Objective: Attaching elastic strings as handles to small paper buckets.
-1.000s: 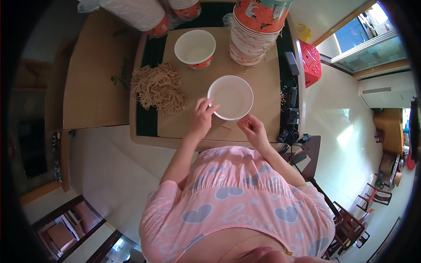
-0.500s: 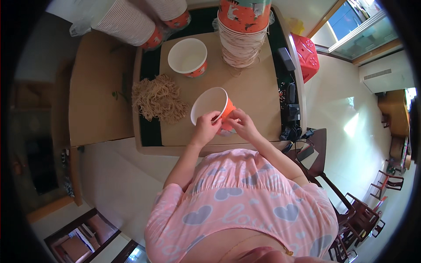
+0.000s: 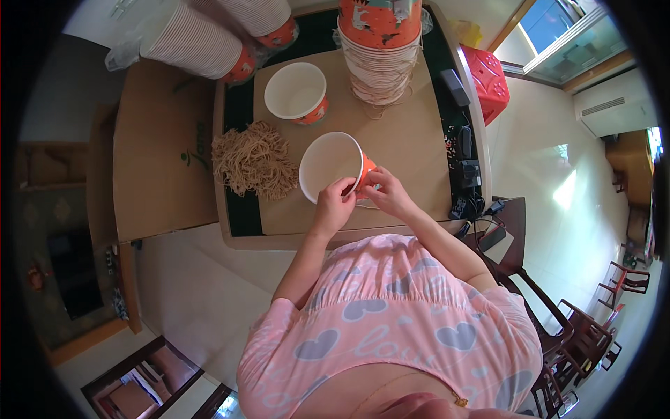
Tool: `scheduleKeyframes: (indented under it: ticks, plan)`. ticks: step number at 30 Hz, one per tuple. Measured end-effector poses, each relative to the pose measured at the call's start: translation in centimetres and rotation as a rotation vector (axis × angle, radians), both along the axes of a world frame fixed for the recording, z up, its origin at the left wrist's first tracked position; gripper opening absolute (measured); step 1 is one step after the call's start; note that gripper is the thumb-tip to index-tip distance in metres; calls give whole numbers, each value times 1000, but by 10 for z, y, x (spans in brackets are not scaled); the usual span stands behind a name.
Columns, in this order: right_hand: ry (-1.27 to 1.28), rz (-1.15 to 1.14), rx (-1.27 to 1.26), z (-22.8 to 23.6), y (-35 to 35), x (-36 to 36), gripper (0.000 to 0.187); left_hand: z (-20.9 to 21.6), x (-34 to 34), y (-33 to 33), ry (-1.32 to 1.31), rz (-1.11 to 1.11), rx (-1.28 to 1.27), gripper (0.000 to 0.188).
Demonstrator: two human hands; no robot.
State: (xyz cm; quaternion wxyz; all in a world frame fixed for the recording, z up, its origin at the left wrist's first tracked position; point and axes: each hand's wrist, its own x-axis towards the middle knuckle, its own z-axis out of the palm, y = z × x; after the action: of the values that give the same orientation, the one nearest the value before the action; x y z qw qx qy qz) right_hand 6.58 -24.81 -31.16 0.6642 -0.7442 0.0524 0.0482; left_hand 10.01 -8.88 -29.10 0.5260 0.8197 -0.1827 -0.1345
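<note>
A white-lined paper bucket (image 3: 326, 165) with an orange printed outside leans toward me at the table's near middle. My left hand (image 3: 336, 204) grips its near rim, fingertips pressed at the edge. Just right of it, my right hand (image 3: 385, 193) is closed in a pinch against the bucket's orange side. What sits between those fingertips is too small to make out. Beyond stands a second paper bucket (image 3: 296, 92), upright and open at the top. To the left lies a tangled heap of tan string (image 3: 255, 160).
A tall stack of nested buckets (image 3: 380, 63) with loose strings rises at the far side. More stacked buckets (image 3: 192, 42) lie at the far left above a cardboard box (image 3: 164, 153). Black power adapters (image 3: 470, 173) and cables line the right edge, near a red stool (image 3: 485, 84).
The held bucket's opening has tipped to face up more. Both hands stay at its rim, with the right fingers closer to the left ones. The whole view has shifted slightly.
</note>
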Motion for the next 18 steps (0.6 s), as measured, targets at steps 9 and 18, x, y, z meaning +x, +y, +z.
scheduleKeyframes:
  ticks: [9, 18]
  plan:
    - [49, 28, -66, -13, -13, 3, 10, -6, 7, -12, 143, -91, -119, 21]
    - [81, 58, -236, -42, -33, -1, 15, -33, 17, -29, -199, -228, 163, 11]
